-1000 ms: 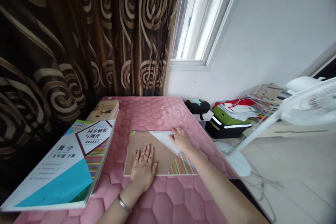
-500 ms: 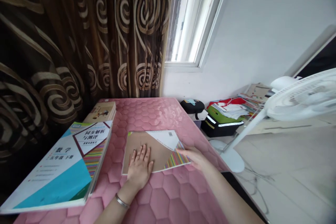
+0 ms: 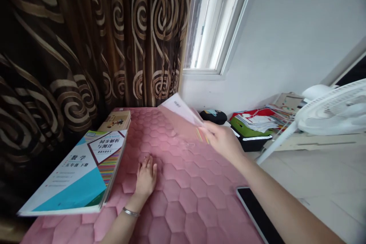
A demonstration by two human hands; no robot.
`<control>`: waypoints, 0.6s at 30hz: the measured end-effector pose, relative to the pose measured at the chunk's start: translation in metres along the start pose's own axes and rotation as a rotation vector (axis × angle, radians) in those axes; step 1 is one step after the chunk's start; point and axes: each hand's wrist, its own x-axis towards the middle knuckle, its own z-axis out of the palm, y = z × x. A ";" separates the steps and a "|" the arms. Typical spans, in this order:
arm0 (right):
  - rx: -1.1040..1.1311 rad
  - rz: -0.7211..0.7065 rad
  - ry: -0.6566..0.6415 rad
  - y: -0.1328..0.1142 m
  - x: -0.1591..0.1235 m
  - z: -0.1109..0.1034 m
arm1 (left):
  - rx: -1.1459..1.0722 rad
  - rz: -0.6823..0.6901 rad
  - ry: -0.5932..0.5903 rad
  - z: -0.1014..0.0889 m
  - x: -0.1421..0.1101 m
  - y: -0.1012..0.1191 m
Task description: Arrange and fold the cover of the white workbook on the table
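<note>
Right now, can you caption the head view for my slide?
Right hand lifts a thin booklet off the pink quilted table while the left hand rests flat beside stacked workbooks.

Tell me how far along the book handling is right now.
Done: two books lie stacked at the pink table's left edge. In hand: the right hand holds a thin book lifted off the surface; the left hand rests flat. Left: that book is not yet set down.

- The thin brown-covered workbook with a white corner and striped edge (image 3: 183, 116), lying flat on the pink quilted table cover (image 3: 183, 198) a second ago, is now being held in the air, tilted and blurred.
- The right hand (image 3: 224, 141), earlier resting at the book's edge, is now gripping it.
- The left hand (image 3: 145, 177), earlier pressing on the cover, is now lying on the bare pink surface.
</note>
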 end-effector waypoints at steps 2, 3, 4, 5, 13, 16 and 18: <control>-0.223 -0.225 -0.002 -0.010 -0.022 0.015 | -0.237 -0.127 0.002 -0.006 0.006 -0.007; -0.303 -0.337 -0.022 -0.012 -0.038 0.029 | -0.323 -0.200 0.010 -0.009 0.009 -0.010; -0.368 -0.427 -0.046 -0.013 -0.056 0.045 | -0.377 -0.263 0.021 -0.011 0.012 -0.014; -0.416 -0.506 -0.076 -0.012 -0.076 0.063 | -0.402 -0.308 0.033 -0.014 0.014 -0.017; -0.375 -0.630 -0.326 0.012 -0.162 0.126 | -0.311 -0.210 -0.042 -0.018 0.009 -0.018; -0.277 -0.595 -0.386 0.010 -0.159 0.113 | -0.047 -0.081 -0.141 -0.020 0.000 0.001; -0.163 -0.527 -0.440 0.003 -0.153 0.103 | 0.132 -0.022 -0.186 -0.021 -0.004 0.019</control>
